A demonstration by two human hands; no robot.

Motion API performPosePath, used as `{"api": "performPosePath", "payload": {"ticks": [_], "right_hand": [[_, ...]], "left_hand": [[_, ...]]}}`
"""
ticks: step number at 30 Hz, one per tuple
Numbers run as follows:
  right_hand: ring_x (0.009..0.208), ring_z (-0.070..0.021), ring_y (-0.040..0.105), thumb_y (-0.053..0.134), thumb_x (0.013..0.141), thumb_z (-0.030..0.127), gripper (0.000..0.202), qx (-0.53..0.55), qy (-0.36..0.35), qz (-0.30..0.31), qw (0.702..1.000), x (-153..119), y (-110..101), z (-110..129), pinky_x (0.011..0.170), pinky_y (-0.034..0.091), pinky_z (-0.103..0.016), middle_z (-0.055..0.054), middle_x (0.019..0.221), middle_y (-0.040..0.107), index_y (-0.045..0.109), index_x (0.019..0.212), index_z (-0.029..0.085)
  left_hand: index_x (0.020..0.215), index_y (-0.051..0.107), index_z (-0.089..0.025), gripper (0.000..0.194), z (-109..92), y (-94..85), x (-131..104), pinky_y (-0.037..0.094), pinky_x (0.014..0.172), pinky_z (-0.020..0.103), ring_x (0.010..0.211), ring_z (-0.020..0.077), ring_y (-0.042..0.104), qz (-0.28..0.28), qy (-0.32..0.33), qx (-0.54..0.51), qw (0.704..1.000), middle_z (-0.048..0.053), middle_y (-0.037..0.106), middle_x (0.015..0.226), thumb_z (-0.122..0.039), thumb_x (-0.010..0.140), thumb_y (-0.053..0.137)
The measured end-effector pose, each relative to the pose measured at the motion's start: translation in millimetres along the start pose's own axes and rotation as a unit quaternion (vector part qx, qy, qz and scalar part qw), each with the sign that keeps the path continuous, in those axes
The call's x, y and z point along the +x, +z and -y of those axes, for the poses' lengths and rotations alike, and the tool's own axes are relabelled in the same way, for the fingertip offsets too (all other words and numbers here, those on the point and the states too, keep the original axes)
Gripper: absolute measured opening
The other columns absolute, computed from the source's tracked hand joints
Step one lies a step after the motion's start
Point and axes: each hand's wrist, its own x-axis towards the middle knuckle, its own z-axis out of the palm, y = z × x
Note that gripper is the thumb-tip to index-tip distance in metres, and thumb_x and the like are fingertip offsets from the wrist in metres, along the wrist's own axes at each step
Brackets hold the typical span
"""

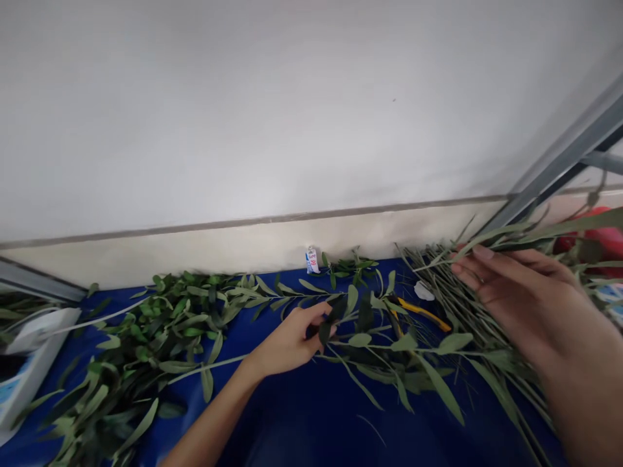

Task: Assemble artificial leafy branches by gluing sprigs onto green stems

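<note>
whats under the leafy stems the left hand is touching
The blue surface shows through gaps in the leafy stems at the left hand, along with a partly hidden yellow handle. Whatever the stems cover directly can't be seen.

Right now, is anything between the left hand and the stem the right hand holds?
Leafy sprigs, a yellow handle and a white scrap lie between left hand and stem, over the blue surface; no upright barrier shows.
</note>
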Motion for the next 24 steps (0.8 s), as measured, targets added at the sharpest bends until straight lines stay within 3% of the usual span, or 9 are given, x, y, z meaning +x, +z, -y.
{"api": "performPosePath", "payload": {"ticks": [3,6,8,11,15,19,24], "right_hand": [[0.078,-0.0253,0.078,0.101,0.050,0.019,0.028,-0.031,-0.022,-0.019,0.999,13,-3,17,0.083,0.069,-0.041,-0.005,0.069,0.075,0.076,0.063,0.019],[0.075,-0.0260,0.077,0.103,0.047,0.024,0.033,-0.079,-0.024,0.015,0.996,40,-21,21,0.083,0.068,-0.042,-0.008,0.072,0.076,0.077,0.066,0.014],[0.075,-0.0256,0.077,0.102,0.047,0.024,0.034,-0.104,0.003,0.038,0.994,59,-38,13,0.082,0.067,-0.038,-0.012,0.077,0.077,0.079,0.068,0.010],[0.068,-0.0232,0.076,0.101,0.047,0.022,0.035,-0.093,0.037,0.007,0.995,74,-59,-14,0.072,0.064,-0.029,-0.015,0.073,0.076,0.080,0.069,0.007],[0.061,-0.0251,0.074,0.099,0.048,0.024,0.031,-0.052,0.048,0.006,0.997,54,-67,-59,0.058,0.063,-0.031,-0.011,0.071,0.077,0.079,0.069,0.014],[0.066,-0.0229,0.076,0.098,0.051,0.023,0.029,0.001,0.030,-0.011,0.999,27,-62,-90,0.067,0.066,-0.032,-0.003,0.069,0.075,0.076,0.069,0.019],[0.074,-0.0197,0.078,0.097,0.061,0.027,0.024,0.043,0.027,-0.018,0.999,8,-51,-103,0.076,0.065,-0.028,-0.003,0.071,0.076,0.075,0.066,0.019]], "left_hand": [[0.099,0.057,-0.019,0.025,10,-1.8,6,0.041,0.054,0.024,0.058,0.0141,0.058,0.003,-0.026,-0.018,0.999,0.001,0.068,0.075,-0.044,0.098,0.058],[0.099,0.055,-0.018,0.030,18,-1.4,10,0.042,0.052,0.025,0.059,0.0155,0.061,0.003,-0.046,-0.048,0.998,0.001,0.066,0.074,-0.047,0.096,0.059],[0.099,0.054,-0.018,0.029,21,-0.5,12,0.042,0.051,0.024,0.059,0.0161,0.062,0.001,-0.055,-0.071,0.996,0.000,0.063,0.072,-0.047,0.094,0.060],[0.092,0.052,-0.019,0.025,19,-0.1,14,0.041,0.049,0.023,0.058,0.0159,0.063,0.000,-0.065,-0.104,0.992,-0.002,0.060,0.068,-0.043,0.091,0.060],[0.084,0.052,-0.019,0.017,13,-2.6,16,0.037,0.046,0.020,0.054,0.0131,0.059,-0.005,-0.075,-0.136,0.988,-0.002,0.058,0.064,-0.034,0.086,0.060],[0.085,0.055,-0.018,0.015,13,-6.8,20,0.033,0.043,0.019,0.046,0.0107,0.052,-0.005,-0.089,-0.163,0.983,-0.001,0.061,0.060,-0.032,0.084,0.061],[0.098,0.057,-0.017,0.026,20,-9.9,25,0.029,0.039,0.018,0.043,0.0113,0.052,-0.019,-0.123,-0.202,0.971,-0.001,0.061,0.059,-0.037,0.083,0.059]]}}
